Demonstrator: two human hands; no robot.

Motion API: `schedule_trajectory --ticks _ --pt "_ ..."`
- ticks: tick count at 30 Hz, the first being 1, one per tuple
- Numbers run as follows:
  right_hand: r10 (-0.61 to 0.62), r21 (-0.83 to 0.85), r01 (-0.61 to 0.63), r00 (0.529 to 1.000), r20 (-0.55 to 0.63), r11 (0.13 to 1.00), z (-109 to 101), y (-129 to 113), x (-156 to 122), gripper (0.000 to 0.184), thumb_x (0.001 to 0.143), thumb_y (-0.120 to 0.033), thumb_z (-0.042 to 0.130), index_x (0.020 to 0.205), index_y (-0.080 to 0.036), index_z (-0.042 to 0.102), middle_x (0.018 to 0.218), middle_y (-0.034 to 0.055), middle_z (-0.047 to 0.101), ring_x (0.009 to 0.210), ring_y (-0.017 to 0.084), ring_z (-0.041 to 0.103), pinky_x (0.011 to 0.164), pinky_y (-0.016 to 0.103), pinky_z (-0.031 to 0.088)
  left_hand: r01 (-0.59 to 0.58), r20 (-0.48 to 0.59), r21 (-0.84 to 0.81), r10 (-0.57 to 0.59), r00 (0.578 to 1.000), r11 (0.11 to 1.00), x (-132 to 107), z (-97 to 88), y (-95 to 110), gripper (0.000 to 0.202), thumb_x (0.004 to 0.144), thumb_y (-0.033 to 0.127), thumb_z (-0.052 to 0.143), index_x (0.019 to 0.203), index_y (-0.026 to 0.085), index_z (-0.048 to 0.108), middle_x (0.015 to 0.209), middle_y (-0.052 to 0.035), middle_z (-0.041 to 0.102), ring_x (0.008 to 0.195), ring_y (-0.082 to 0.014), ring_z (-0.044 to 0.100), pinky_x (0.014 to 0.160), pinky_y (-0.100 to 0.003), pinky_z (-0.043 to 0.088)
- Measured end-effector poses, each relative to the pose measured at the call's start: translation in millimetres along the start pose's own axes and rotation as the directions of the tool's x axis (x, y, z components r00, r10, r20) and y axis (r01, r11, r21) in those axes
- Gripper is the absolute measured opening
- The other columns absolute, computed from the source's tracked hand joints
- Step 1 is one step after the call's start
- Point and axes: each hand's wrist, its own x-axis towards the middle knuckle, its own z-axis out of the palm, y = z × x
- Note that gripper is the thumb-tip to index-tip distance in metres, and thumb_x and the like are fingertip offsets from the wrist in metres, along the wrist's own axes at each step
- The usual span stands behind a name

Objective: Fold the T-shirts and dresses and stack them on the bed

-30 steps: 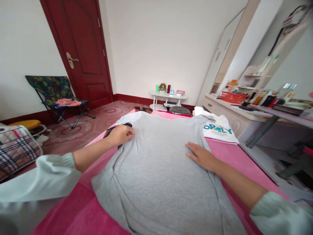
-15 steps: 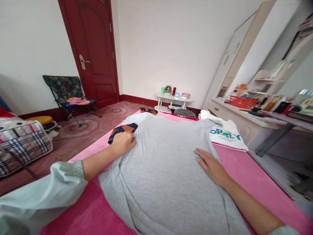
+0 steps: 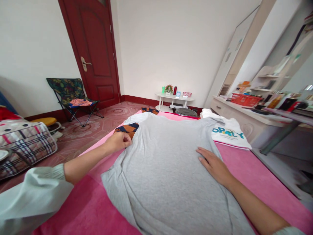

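Note:
A grey t-shirt (image 3: 166, 163) lies spread flat on a pink bedspread (image 3: 80, 209). At the shirt's left edge, my left hand (image 3: 119, 141) pinches the fabric near the sleeve, fingers closed on it. An orange and navy patterned cloth (image 3: 127, 128) pokes out from under that edge, just beyond the hand. On the right side of the shirt my right hand (image 3: 214, 164) rests flat, fingers stretched out and pressing the fabric down.
A white shirt with a blue logo (image 3: 228, 134) lies at the bed's far right. A red door (image 3: 94, 52), folding chair (image 3: 70, 98) and plaid bag (image 3: 24, 143) stand left. A small white table (image 3: 174, 99) is beyond the bed, a cluttered dresser (image 3: 246, 109) on the right.
My left hand drew back to the shirt's left edge and closed into a pinch on the fabric. My right hand stayed flat. The view shifted slightly.

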Motion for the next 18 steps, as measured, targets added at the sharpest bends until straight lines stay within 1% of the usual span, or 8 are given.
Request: schedule_trajectory --ticks 2,5,6,8,11,14,18 --pt "0.003 0.002 -0.003 1.000 0.003 1.000 0 0 0 0.043 0.091 -0.041 0.038 0.127 -0.022 0.053 0.136 0.0075 0.050 0.125 0.023 0.045 0.107 0.044 0.035 -0.035 0.062 0.019 0.033 0.998 0.999 -9 0.0 1 0.028 0.070 0.043 0.063 0.086 0.021 0.069 0.079 0.0004 0.067 0.071 -0.0159 0.060 0.061 -0.024 0.040" --pt "0.007 0.007 -0.007 1.000 0.010 1.000 0 0 0 0.043 0.092 -0.041 0.037 0.127 -0.023 0.053 0.136 0.0072 0.049 0.126 0.023 0.045 0.107 0.045 0.035 -0.090 0.093 0.109 0.080 0.993 0.990 -21 0.2 4 0.042 0.064 0.048 0.069 0.099 0.025 0.067 0.085 -0.0006 0.065 0.073 -0.0175 0.059 0.062 -0.025 0.039" --pt "0.006 0.006 -0.006 1.000 0.011 1.000 0 0 0 0.043 0.092 -0.041 0.037 0.127 -0.023 0.052 0.136 0.0074 0.049 0.126 0.023 0.045 0.108 0.044 0.035 -0.103 0.098 0.136 0.090 0.991 0.985 -24 0.3 3 0.041 0.064 0.049 0.069 0.098 0.026 0.067 0.084 -0.0005 0.065 0.073 -0.0178 0.059 0.061 -0.025 0.039" --pt "0.001 0.007 -0.001 1.000 0.008 1.000 0 0 0 0.043 0.092 -0.041 0.037 0.127 -0.022 0.053 0.136 0.0081 0.049 0.126 0.023 0.045 0.108 0.044 0.035 -0.115 0.138 0.150 0.094 0.986 0.982 -27 0.7 1 0.031 0.067 0.046 0.067 0.091 0.026 0.068 0.080 0.0002 0.065 0.071 -0.0175 0.058 0.060 -0.025 0.038" --pt "-0.001 0.021 0.001 1.000 0.001 1.000 0 0 1 0.043 0.091 -0.041 0.038 0.126 -0.022 0.054 0.136 0.0083 0.050 0.125 0.023 0.045 0.107 0.045 0.035 -0.101 0.230 0.071 0.082 0.970 0.992 -30 1.1 -3 0.018 0.072 0.040 0.062 0.079 0.023 0.067 0.073 0.0011 0.065 0.068 -0.0157 0.058 0.059 -0.023 0.037" --pt "0.003 0.027 -0.003 1.000 0.001 1.000 2 2 1 0.043 0.091 -0.042 0.038 0.126 -0.023 0.054 0.136 0.0074 0.050 0.125 0.023 0.045 0.107 0.045 0.035 -0.077 0.280 -0.008 0.076 0.957 0.997 -36 -3.5 -1 0.019 0.072 0.038 0.062 0.078 0.021 0.067 0.070 0.0009 0.064 0.065 -0.0152 0.057 0.059 -0.023 0.038" --pt "0.004 0.021 -0.004 1.000 0.005 1.000 3 3 0 0.043 0.091 -0.041 0.038 0.127 -0.023 0.053 0.137 0.0071 0.048 0.126 0.023 0.044 0.108 0.044 0.035 -0.065 0.364 -0.016 0.067 0.929 0.998 -55 -18.8 8 0.028 0.071 0.048 0.063 0.075 0.021 0.068 0.069 0.0014 0.063 0.065 -0.0153 0.055 0.059 -0.023 0.037"
